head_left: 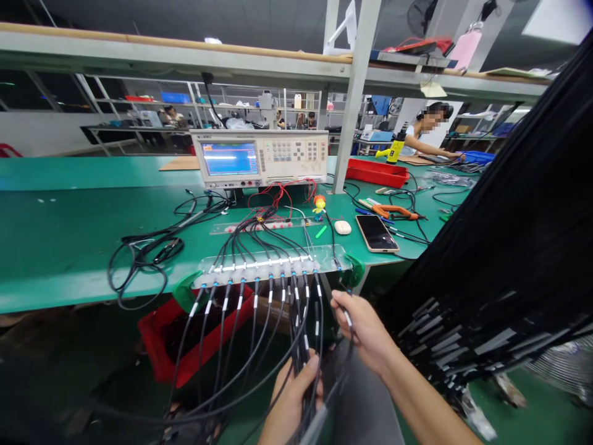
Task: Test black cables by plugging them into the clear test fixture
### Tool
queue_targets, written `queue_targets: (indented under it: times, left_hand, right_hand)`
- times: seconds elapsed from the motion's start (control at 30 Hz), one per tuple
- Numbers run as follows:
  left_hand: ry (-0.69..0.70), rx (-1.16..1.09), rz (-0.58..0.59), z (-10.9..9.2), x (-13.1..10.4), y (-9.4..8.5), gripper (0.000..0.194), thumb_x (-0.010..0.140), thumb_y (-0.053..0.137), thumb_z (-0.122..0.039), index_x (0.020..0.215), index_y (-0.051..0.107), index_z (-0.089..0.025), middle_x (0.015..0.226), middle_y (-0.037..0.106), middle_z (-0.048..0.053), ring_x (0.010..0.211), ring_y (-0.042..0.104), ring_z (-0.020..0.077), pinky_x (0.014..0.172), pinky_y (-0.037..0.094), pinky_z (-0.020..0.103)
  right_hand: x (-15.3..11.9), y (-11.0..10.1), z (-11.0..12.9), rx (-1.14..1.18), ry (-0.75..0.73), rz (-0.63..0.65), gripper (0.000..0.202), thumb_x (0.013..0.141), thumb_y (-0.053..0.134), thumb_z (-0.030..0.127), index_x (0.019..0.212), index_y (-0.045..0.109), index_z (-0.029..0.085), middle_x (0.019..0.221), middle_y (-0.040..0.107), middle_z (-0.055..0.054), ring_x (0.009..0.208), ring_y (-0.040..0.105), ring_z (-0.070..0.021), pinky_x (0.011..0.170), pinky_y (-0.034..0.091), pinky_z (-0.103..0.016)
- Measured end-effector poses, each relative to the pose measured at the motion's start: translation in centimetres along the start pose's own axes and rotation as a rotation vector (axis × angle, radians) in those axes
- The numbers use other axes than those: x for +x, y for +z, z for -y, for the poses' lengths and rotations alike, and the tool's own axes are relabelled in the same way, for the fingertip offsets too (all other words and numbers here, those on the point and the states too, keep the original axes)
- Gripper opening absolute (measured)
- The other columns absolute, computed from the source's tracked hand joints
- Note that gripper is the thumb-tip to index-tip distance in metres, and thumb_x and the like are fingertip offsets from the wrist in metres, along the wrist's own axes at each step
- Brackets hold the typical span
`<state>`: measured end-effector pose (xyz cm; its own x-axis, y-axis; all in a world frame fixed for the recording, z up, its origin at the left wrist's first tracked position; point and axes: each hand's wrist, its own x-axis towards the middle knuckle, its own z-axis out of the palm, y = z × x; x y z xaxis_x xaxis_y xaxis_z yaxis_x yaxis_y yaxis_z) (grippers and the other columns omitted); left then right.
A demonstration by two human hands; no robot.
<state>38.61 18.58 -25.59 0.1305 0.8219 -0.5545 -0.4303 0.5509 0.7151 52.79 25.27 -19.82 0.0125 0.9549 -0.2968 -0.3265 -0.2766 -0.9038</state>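
My left hand (296,395) is closed round a bundle of black cables (301,337) with white labels, below the table edge. To its right, my right hand (364,327) pinches one black cable (349,318) near its white label, just under the right end of a clear connector strip (273,269). Several black cables hang from blue-tipped plugs along the strip's front, and thinner black leads run from its back. A green clamp (186,292) holds the strip's left end, another green clamp (356,271) its right end.
A tester (264,157) with a lit screen stands behind. Coiled cables (148,247) lie left; a phone (377,233), white case (343,227) and orange-handled tool (396,212) lie right. A red bin (162,346) sits below. Black cables (486,247) hang at right. A person (424,139) works beyond.
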Motion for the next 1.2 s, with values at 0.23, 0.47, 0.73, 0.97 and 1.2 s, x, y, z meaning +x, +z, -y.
queue_targets:
  times: [0.23, 0.47, 0.73, 0.97, 1.2]
  left_hand:
    - [0.055, 0.036, -0.018, -0.3, -0.7, 0.5, 0.049, 0.05, 0.08, -0.054, 0.078, 0.063, -0.018, 0.048, 0.056, -0.006, 0.039, 0.045, 0.006, 0.037, 0.035, 0.017]
    - [0.027, 0.013, -0.038, 0.3, -0.1, 0.0, 0.05, 0.051, 0.074, -0.063, 0.074, 0.065, -0.019, 0.043, 0.058, -0.005, 0.037, 0.049, 0.009, 0.04, 0.04, 0.02]
    - [-0.028, -0.031, -0.012, 1.0, 1.0, -1.2, 0.057, 0.037, 0.081, -0.061, 0.069, 0.067, -0.016, 0.048, 0.059, -0.005, 0.04, 0.054, 0.0101, 0.04, 0.043, 0.021]
    - [-0.053, -0.03, 0.032, 0.8, 0.9, -0.9, 0.053, 0.038, 0.08, -0.061, 0.063, 0.063, -0.018, 0.046, 0.058, -0.006, 0.037, 0.051, 0.0082, 0.039, 0.043, 0.021]
    - [-0.074, 0.023, 0.04, 0.7, 1.0, -0.9, 0.055, 0.036, 0.078, -0.065, 0.06, 0.061, -0.018, 0.043, 0.057, -0.007, 0.035, 0.052, 0.0102, 0.038, 0.043, 0.022]
  right_hand:
    - [-1.8, -0.3, -3.5, -0.045, 0.133, 0.131, 0.038, 0.078, 0.063, 0.055, 0.084, 0.054, 0.019, 0.054, 0.033, 0.01, 0.04, 0.024, -0.0036, 0.038, 0.02, -0.017]
    - [-0.8, -0.1, -1.2, -0.075, -0.114, -0.128, 0.039, 0.071, 0.07, 0.053, 0.081, 0.062, 0.016, 0.058, 0.052, 0.004, 0.036, 0.022, -0.0017, 0.034, 0.01, -0.019]
    - [1.1, -1.1, 1.1, 0.035, -0.135, -0.093, 0.038, 0.071, 0.071, 0.049, 0.085, 0.067, 0.014, 0.065, 0.055, 0.003, 0.033, 0.025, 0.0015, 0.03, 0.014, -0.016]
    - [1.2, -0.9, 1.3, 0.075, -0.104, -0.088, 0.035, 0.073, 0.071, 0.046, 0.086, 0.067, 0.013, 0.062, 0.051, 0.005, 0.032, 0.025, 0.0021, 0.029, 0.014, -0.014]
    - [1.4, -0.5, 1.5, 0.165, -0.058, -0.073, 0.031, 0.074, 0.069, 0.041, 0.085, 0.068, 0.012, 0.061, 0.05, 0.006, 0.032, 0.023, 0.0021, 0.029, 0.014, -0.014]
